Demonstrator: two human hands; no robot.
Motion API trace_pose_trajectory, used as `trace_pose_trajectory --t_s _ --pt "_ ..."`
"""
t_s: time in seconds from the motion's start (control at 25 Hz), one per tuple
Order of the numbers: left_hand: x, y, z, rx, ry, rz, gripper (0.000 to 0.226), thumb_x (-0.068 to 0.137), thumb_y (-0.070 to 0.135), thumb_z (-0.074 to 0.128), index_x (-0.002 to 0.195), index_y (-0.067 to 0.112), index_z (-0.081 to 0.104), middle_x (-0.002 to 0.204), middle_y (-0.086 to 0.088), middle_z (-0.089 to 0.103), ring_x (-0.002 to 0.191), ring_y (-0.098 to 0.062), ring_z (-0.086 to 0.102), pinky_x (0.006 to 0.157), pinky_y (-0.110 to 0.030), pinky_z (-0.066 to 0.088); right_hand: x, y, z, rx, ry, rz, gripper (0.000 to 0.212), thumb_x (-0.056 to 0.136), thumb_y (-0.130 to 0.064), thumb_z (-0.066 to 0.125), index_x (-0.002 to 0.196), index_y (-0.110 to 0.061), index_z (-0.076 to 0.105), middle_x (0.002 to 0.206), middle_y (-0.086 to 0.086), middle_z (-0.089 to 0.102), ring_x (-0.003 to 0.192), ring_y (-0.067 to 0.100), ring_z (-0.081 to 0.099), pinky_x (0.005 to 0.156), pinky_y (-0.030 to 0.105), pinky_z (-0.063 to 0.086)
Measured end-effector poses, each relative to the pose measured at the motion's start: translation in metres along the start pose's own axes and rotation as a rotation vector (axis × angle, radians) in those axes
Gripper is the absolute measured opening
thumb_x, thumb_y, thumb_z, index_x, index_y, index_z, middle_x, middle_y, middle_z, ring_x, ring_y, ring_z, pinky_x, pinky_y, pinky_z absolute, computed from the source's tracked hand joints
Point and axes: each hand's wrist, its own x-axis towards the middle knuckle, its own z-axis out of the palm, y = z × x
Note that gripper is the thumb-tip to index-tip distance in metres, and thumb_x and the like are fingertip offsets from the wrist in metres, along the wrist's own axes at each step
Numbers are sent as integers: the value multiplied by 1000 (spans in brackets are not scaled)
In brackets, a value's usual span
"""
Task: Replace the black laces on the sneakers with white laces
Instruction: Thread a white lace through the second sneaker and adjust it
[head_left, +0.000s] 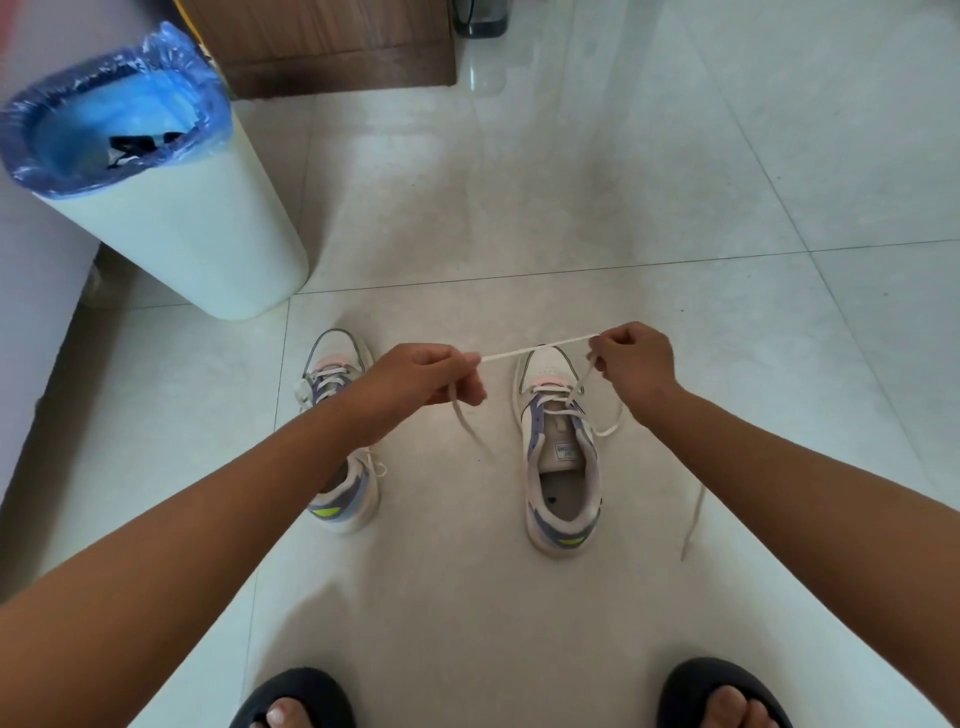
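Two hands stretch a white lace (537, 349) taut at frame centre: left hand (423, 382) w/ fingers curled round one end, right hand (631, 366) pinching the other. Lace runs down from the right hand into the right sneaker (561, 467), laced partway, loose tail trailing on the floor (623, 182) at lower right. Left sneaker (337, 384), white-laced, sits centre-left, partly behind the forearm. Upper left: white bin (197, 223) w/ blue liner, black laces (137, 148) inside. Wood cabinet (332, 47) at top. Black slippers (296, 699) at bottom edge.
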Motion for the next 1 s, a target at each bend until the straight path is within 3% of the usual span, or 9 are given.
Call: trace_pose_trajectory --t_s 0.2,0.32,0.44,0.6,0.72,0.8,0.88,0.92,1.0 --pt "-30 0 -46 -92 51 -26 27 87 28 57 69 13 72 72 -7 70 66 -19 67 67 -22 55 14 10 -8 185 48 360 22 85 -6 58 63 -5 55 66 11 58 51 15 49 52 24 42" --pt "-43 5 -77 -251 124 -22 27 81 31 58 64 16 72 69 -3 67 66 -18 65 70 -27 58 16 13 -7 215 70 436 22 85 -6 58 64 -5 54 62 9 55 49 14 48 50 24 41" --pt "-52 10 -101 -417 209 4 41 92 27 46 59 21 69 65 5 63 55 -8 55 54 -17 50 17 12 -6 209 91 444 22 85 -6 59 63 -6 54 62 9 56 50 15 50 50 24 42" --pt "-52 9 -88 -523 186 -20 35 87 29 46 63 21 71 69 10 56 58 -4 48 49 -15 41 8 0 8 79 -20 201 17 85 -6 62 69 -9 55 69 11 61 52 14 55 52 26 46" --pt "-44 9 -61 -485 84 -63 32 83 28 48 67 19 73 63 8 47 54 -5 41 46 -16 32 -14 -18 32 -256 -302 -129 9 84 -12 64 78 -8 60 74 7 64 63 17 58 64 31 48" --pt "-37 9 -46 -488 -14 -92 29 83 28 50 72 18 74 62 6 44 50 -5 38 45 -15 28 -29 -27 47 -550 -537 -332 7 85 -18 63 82 -11 63 76 -4 61 74 14 57 68 26 44" --pt "-31 6 -31 -508 -114 -113 27 83 25 51 75 15 75 66 4 49 51 -4 40 43 -13 31 -36 -32 56 -621 -715 -394 10 86 -21 64 91 -13 66 80 -10 59 80 10 56 68 20 41" --pt "-27 3 -23 -515 -144 -124 25 83 23 52 76 14 75 70 3 52 53 -5 43 44 -14 34 -36 -35 56 -588 -742 -388 14 86 -22 66 97 -13 67 85 -9 61 82 9 56 70 18 41" --pt "-17 -7 -7 -509 -126 -173 22 83 22 55 77 13 75 74 1 53 59 -6 46 46 -15 37 -26 -41 43 -493 -616 -349 19 87 -21 65 104 -13 67 94 -5 62 86 10 57 76 21 43"
